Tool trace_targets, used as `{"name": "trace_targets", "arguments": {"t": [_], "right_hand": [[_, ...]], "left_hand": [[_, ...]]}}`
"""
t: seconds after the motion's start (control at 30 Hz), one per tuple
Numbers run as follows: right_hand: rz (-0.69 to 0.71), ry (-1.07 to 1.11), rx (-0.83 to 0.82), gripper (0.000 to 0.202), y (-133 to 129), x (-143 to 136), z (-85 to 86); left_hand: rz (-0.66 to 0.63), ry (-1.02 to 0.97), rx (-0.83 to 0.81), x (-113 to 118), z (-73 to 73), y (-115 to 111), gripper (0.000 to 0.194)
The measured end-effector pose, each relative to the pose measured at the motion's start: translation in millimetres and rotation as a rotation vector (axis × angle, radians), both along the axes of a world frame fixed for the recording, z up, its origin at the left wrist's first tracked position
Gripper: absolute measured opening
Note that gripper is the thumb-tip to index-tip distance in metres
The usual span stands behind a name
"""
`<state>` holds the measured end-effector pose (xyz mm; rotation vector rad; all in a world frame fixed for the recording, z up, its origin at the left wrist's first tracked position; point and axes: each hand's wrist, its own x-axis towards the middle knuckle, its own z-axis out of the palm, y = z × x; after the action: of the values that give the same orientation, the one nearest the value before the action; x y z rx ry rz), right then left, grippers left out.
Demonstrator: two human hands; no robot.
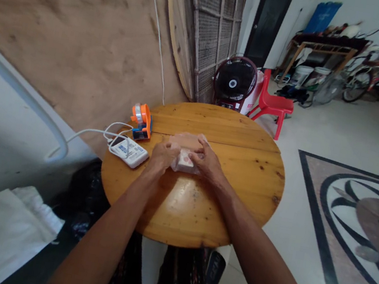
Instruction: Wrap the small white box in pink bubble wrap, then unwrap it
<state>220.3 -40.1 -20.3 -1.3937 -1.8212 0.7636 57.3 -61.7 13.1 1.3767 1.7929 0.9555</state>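
A small white box (185, 159) with reddish marks lies on the round wooden table (185, 210), with clear plastic wrap (184, 140) around and behind it. At the box's left side, my left hand (164, 155) has its fingers closed on the wrap. My right hand (208, 161) is at the right side, its thumb on the box and its fingers bent over the wrap's edge. The far part of the wrap spreads out flat beyond both hands.
On the table's left are an orange tape dispenser (142, 119) and a white power bank (129, 151) with a cable. Beyond the table stand a fan (232, 83) and a red chair (275, 103). A white sack (2, 226) lies at the lower left.
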Motion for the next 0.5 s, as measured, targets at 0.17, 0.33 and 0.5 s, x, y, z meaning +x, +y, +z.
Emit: {"name": "trace_targets", "arguments": {"t": [0.17,0.33,0.5], "right_hand": [[0.003,-0.005,0.012,0.072,-1.2,-0.6,1.9],[0.008,-0.003,0.014,0.072,-1.4,-0.5,1.7],[0.006,-0.012,0.016,0.073,-0.3,-0.6,0.9]], "left_hand": [[0.029,-0.157,-0.009,1.9,-0.4,-0.2,0.017],[-0.039,-0.204,-0.001,0.2,4.8,-4.8,0.029],[-0.085,-0.083,0.011,-3.3,4.1,-2.1,0.016]]}}
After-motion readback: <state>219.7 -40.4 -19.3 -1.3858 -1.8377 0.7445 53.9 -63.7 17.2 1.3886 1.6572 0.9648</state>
